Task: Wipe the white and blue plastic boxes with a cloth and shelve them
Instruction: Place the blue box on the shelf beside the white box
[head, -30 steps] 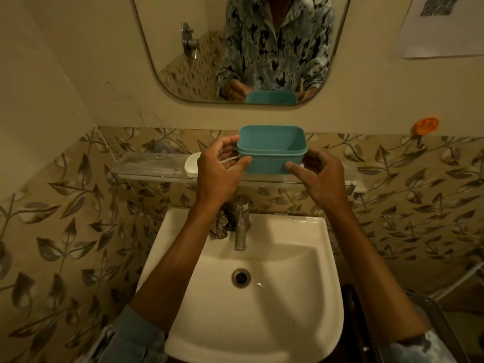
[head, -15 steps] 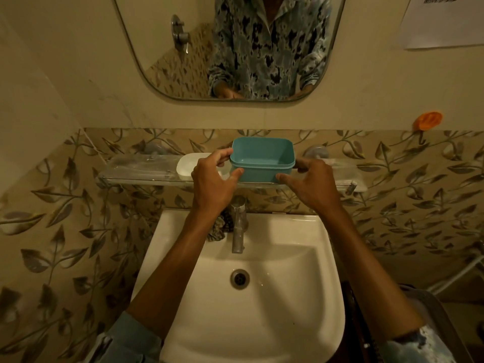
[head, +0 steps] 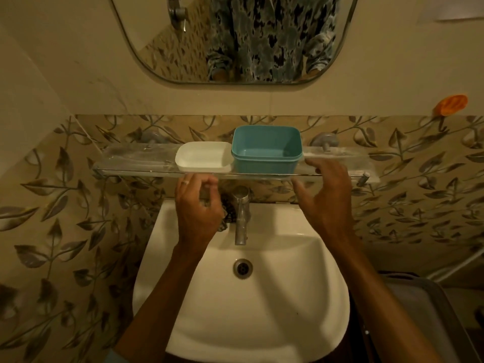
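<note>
Blue box (head: 266, 150) rectangular, on glass shelf (head: 136, 161) | white box (head: 203, 159) touching | both hands' grip spread, empty

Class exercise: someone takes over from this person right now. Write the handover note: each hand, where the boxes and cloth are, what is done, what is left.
Left hand: empty, fingers loosely curled, below the shelf's front edge, touching no box.
Right hand: empty and open, just right of the blue box, off it.
Blue box: upright, open top, on the glass shelf above the sink.
White box: on the same shelf, right against the blue one's left side.
Cloth: a patterned cloth lies behind the tap, partly hidden by the left hand.
Done: both boxes shelved.
Left: nothing obvious; whether they are wiped clean cannot be judged here.
</note>
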A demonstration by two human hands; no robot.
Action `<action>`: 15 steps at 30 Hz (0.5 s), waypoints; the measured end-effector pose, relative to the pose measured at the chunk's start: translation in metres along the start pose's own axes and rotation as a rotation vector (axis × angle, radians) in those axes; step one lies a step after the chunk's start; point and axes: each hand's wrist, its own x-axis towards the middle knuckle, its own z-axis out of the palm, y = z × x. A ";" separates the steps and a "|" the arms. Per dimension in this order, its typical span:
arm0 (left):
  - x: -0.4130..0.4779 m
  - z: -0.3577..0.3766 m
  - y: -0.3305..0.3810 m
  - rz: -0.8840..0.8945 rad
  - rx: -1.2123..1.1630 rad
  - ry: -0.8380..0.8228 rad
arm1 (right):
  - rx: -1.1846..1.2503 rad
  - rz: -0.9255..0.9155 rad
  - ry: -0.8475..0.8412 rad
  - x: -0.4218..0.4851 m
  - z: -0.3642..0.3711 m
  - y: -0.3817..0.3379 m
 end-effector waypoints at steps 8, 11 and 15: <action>-0.055 0.042 -0.117 -0.445 0.325 -0.563 | 0.014 -0.074 0.048 -0.036 0.011 0.007; -0.059 0.068 -0.132 -0.487 0.438 -0.736 | 0.055 -0.009 -0.032 -0.055 0.018 0.012; -0.054 0.093 -0.138 -0.564 0.408 -0.732 | 0.068 0.083 -0.105 -0.080 0.029 0.016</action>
